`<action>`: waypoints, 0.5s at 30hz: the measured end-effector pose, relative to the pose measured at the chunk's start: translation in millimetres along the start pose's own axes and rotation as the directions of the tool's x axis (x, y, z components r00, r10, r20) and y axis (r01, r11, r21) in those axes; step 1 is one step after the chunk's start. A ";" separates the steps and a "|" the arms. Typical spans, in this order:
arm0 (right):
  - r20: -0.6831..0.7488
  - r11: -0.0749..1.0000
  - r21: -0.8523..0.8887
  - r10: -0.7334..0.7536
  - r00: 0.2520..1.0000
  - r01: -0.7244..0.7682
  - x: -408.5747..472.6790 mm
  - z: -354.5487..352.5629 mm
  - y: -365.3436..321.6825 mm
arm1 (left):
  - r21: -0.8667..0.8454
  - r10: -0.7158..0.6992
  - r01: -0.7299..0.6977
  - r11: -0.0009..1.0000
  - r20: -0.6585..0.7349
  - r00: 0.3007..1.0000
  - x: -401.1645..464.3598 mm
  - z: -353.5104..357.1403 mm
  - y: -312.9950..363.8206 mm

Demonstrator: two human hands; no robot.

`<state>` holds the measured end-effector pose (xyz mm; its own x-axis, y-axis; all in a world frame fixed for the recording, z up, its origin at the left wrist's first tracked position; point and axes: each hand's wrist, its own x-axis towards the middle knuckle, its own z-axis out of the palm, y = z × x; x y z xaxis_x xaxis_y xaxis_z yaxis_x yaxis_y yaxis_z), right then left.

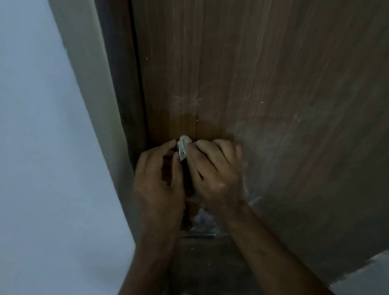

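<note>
Scrap (182, 148): small, pale, held at the door (275, 72) near its left edge, by the frame (127, 94). Long axis runs up the door, upper end tilted slightly right. Right hand (213, 169): fingers curled, pinching the scrap's right side. Left hand (158, 177): fingers curled, tips just beside the scrap; contact cannot be told. Darker patch (201, 128) on the door just above both hands

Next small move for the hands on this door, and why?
Probably slide the small pale folded pad, pinched in the right hand, rightward across the brown wood-grain door. A darker clean-looking patch sits just above the pad, while whitish haze covers the wood to its right. The left hand curls beside the pad; whether it touches is unclear.
</note>
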<state>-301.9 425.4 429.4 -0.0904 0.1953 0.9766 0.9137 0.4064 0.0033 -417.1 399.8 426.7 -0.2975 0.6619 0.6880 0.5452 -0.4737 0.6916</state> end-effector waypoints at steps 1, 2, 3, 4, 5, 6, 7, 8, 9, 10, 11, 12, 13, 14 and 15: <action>-0.038 1.000 -0.004 0.028 0.999 -0.028 7.4 -2.4 9.3 | 0.004 0.019 -0.019 1.000 -0.007 1.000 3.8 0.3 0.1; -0.104 0.996 0.001 0.091 0.990 -0.091 14.5 -6.9 22.2 | 0.011 0.030 -0.030 0.999 -0.015 0.999 5.6 -0.5 -0.6; -0.189 0.985 0.012 0.171 0.967 -0.171 21.5 -14.4 38.2 | 0.016 0.038 -0.037 0.999 -0.017 0.999 5.9 -0.2 -0.8; -0.268 0.965 0.033 0.258 0.928 -0.259 25.0 -22.9 52.1 | 0.021 0.044 -0.044 0.999 -0.012 0.999 5.1 0.2 -1.1; -0.320 0.939 0.060 0.339 0.885 -0.338 23.9 -30.4 60.4 | 0.024 0.046 -0.046 0.999 -0.002 0.999 3.3 0.9 -1.2; -0.334 0.916 0.085 0.397 0.855 -0.392 18.6 -32.7 61.4 | 0.021 0.038 -0.038 0.999 0.012 0.999 1.2 2.1 -1.0; -0.306 0.910 0.099 0.412 0.858 -0.402 9.9 -30.0 55.1 | 0.011 0.021 -0.021 1.000 0.029 0.999 -0.8 3.4 -0.1; -0.235 0.933 0.081 0.361 0.902 -0.352 -2.1 -23.6 44.5 | -0.003 0.002 -0.002 1.000 0.047 0.999 -2.7 5.4 1.8; -0.122 0.966 0.046 0.259 0.958 -0.255 -15.4 -15.2 32.0 | -0.015 -0.012 0.013 1.000 0.062 0.998 -4.3 7.9 4.4; 0.015 0.990 0.029 0.138 0.990 -0.139 -28.0 -8.2 19.9 | -0.023 -0.020 0.022 0.999 0.073 0.997 -6.0 9.9 6.9; 0.134 0.998 0.038 0.039 0.990 -0.045 -37.5 -3.6 12.7 | -0.028 -0.021 0.024 0.999 0.077 0.997 -7.8 11.3 8.8; 0.192 0.999 0.043 -0.010 0.981 0.001 -41.5 -1.7 11.5 | -0.030 -0.022 0.024 0.999 0.075 0.997 -9.6 11.9 9.5; 0.173 0.999 0.034 -0.002 0.985 -0.004 -40.2 -3.3 15.1 | -0.030 -0.024 0.026 0.999 0.071 0.997 -11.4 12.0 8.5; 0.099 0.998 0.022 0.054 0.994 -0.057 -36.7 -7.7 22.1 | -0.030 -0.024 0.026 0.999 0.067 0.997 -13.0 11.6 6.1; -0.005 0.990 0.021 0.142 0.990 -0.142 -32.6 -12.3 31.4 | -0.029 -0.025 0.027 0.999 0.064 0.998 -14.9 10.8 2.5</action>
<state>-265.3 420.8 400.3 0.0427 0.2462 0.9683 0.9088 0.3930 -0.1400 -402.8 395.0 415.8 -0.2603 0.7092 0.6552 0.5140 -0.4726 0.7158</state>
